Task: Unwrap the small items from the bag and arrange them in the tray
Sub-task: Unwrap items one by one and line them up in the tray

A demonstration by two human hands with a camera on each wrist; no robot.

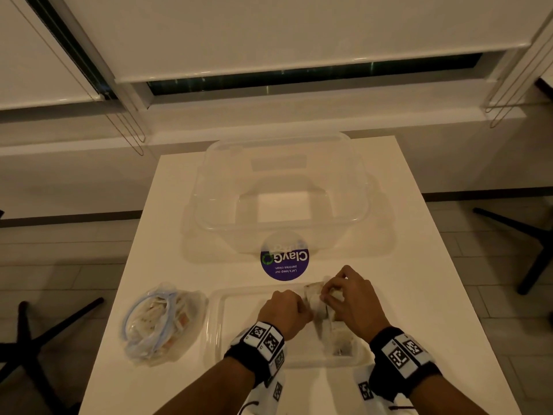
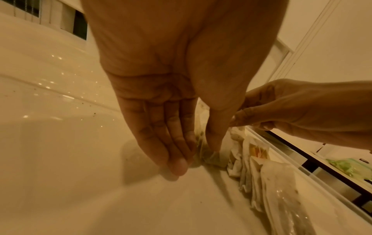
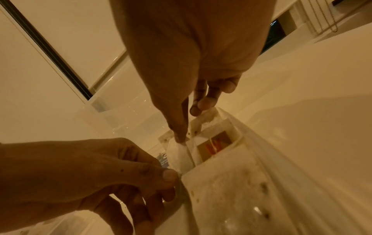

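Head view: a shallow clear plastic tray lies at the near edge of the white table, with a crumpled clear zip bag of wrapped items just left of it. Both hands work over the tray's right half. The left hand and right hand meet on a small pale paper sachet, held upright over a row of similar sachets lying along the tray's right side.

Left wrist view: the left thumb presses the sachet's lower edge against the side of the fingers, which are straight and close together, tips near the tray floor. The right hand grips the sachet's upper part.

Right wrist view: the right thumb and curled fingers pinch the sachet's top; the left thumb and forefinger pinch its near edge.

Judgement: the sachet looks very light, thin, limp and easily torn. It is best taken by opposite edges and peeled gently, not pulled at the middle.
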